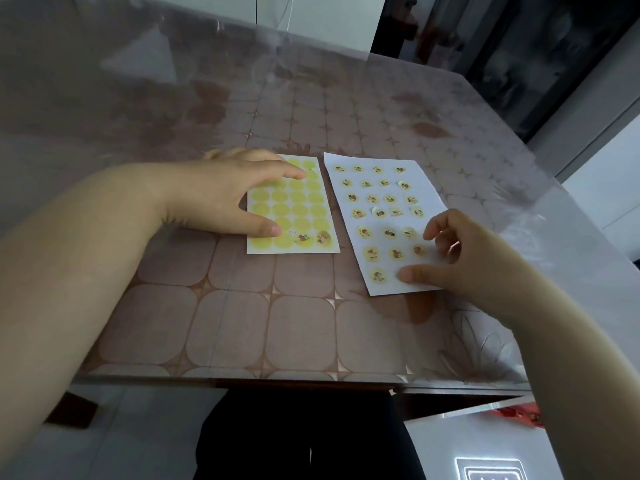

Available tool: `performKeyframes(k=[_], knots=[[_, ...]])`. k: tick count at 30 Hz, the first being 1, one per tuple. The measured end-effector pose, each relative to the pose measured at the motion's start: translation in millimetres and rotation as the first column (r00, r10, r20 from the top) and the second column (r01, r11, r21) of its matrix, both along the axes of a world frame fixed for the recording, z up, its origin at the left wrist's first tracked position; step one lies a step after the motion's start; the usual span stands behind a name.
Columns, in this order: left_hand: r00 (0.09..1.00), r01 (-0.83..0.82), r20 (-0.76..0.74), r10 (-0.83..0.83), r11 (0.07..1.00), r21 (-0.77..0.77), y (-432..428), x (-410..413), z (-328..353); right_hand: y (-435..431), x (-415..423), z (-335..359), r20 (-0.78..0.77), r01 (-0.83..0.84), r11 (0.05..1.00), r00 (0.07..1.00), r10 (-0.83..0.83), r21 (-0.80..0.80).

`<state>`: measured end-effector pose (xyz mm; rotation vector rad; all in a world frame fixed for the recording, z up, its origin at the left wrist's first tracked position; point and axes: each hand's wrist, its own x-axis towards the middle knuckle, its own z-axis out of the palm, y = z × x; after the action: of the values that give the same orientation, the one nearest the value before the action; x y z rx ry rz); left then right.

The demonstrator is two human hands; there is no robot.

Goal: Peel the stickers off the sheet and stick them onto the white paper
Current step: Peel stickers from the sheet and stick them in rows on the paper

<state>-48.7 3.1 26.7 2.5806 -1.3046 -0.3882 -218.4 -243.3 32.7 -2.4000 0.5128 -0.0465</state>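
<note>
The left hand (pixel 221 192) lies spread and flat on the sticker sheet (pixel 304 209), hiding its top left corner. The right hand (pixel 457 258) presses its thumb on the white paper (pixel 377 157) with bent fingers that cover the right edge. Both lie side by side, not touching, on a brown table (pixel 242 323) with a shiny clear cover; the sheet shows mostly bare yellow circles, two picture stickers (pixel 313 238) stay at the bottom, and rows of small round stickers (pixel 389 233) sit on the paper.
</note>
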Motion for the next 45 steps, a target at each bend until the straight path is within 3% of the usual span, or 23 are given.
performKeyframes(k=[6, 11, 18, 25, 34, 39, 45], knots=[[1.0, 0.006, -0.017, -0.006, 1.0, -0.001, -1.6, -1.9, -0.5, -1.4, 4.1, 1.7, -0.056, -0.075, 0.997, 0.996, 0.073, -0.025], [1.0, 0.022, -0.013, -0.022, 1.0, -0.013, -0.1, 0.4, -2.8, 9.5, 10.9, 10.7, 0.09, -0.084, 0.988, 0.991, 0.096, -0.128], [0.998, 0.064, 0.021, -0.063, 0.997, -0.05, -2.9, -1.1, -3.4, 65.9, 46.0, 10.1, 0.104, -0.349, 0.905, 0.918, 0.382, -0.242], [0.998, 0.056, 0.005, -0.056, 0.998, -0.023, -5.1, -5.8, 0.0, 74.8, 59.7, -2.2, 0.143, -0.414, 0.874, 0.878, 0.457, -0.253], [0.996, 0.026, -0.086, -0.02, 0.997, 0.072, -5.4, -10.7, 6.4, 68.1, 59.0, -6.1, 0.221, -0.413, 0.91, 0.884, 0.411, -0.041], [0.997, 0.032, -0.076, -0.027, 0.997, 0.068, -5.2, -10.3, 5.1, 59.6, 52.9, 8.7, 0.362, -0.355, 0.924, 0.887, 0.287, 0.138], [0.996, 0.031, -0.088, -0.028, 0.999, 0.026, -4.8, -9.0, 1.9, 17.9, 25.8, 21.5, 0.331, -0.328, 0.937, 0.903, 0.274, 0.118]])
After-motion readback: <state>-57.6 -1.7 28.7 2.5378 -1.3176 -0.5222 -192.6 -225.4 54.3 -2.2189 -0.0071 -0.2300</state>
